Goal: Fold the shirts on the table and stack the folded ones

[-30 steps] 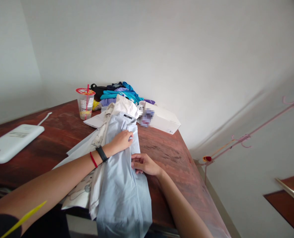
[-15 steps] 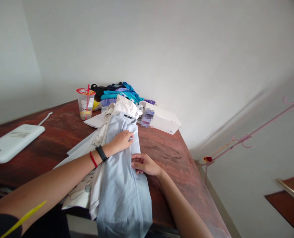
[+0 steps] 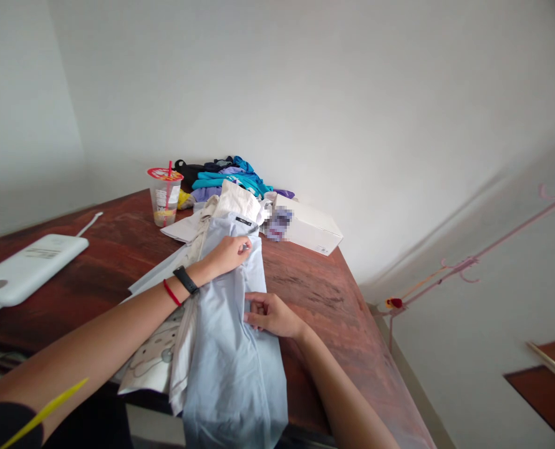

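A long light blue garment [image 3: 231, 362], with a small black label at its far end, lies folded lengthwise over the table and hangs off the near edge. My left hand [image 3: 233, 252] rests on its upper part, fingers curled in a pinch on the fabric. Lower down, my right hand [image 3: 275, 315] has its thumb and forefinger at the long fold, gripping the cloth there. Under and left of the blue garment lie white and cream clothes [image 3: 153, 358], one with a printed drawing.
On the wooden table [image 3: 315, 299], a drink cup with a red straw [image 3: 164, 202] and a white power bank [image 3: 29, 268] stand left. Behind are a heap of blue and dark clothes [image 3: 233, 178] and a white box [image 3: 310, 224]. A pink rack [image 3: 469, 265] is at right.
My left hand has shifted slightly up along the blue garment. My right hand has moved a little left with the fold, and the view has tilted slightly.
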Demonstrator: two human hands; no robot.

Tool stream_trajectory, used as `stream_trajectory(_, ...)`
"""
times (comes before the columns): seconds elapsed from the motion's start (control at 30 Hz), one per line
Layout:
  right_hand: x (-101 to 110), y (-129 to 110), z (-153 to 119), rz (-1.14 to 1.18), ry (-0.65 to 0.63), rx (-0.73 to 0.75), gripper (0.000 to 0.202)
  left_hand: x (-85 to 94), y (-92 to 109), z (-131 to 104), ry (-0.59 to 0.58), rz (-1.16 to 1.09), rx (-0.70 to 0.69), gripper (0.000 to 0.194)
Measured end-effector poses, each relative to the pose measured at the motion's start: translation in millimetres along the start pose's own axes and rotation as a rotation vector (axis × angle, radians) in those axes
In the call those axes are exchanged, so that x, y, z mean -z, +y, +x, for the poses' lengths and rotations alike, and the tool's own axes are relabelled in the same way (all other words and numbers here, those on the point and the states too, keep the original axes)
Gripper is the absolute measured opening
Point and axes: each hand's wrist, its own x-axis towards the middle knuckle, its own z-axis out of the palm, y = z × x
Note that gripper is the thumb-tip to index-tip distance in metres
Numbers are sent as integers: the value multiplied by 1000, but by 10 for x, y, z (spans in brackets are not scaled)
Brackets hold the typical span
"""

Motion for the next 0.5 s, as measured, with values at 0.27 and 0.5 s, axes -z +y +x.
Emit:
stream_trajectory(0.27, -16, -100, -35, -114, -20, 48, 38, 469, 104, 137, 205, -312, -40, 26)
stream_trajectory(0.5, -44, -97, -25, -130, 38, 52, 34, 716, 75, 203, 297, -685, 101, 27)
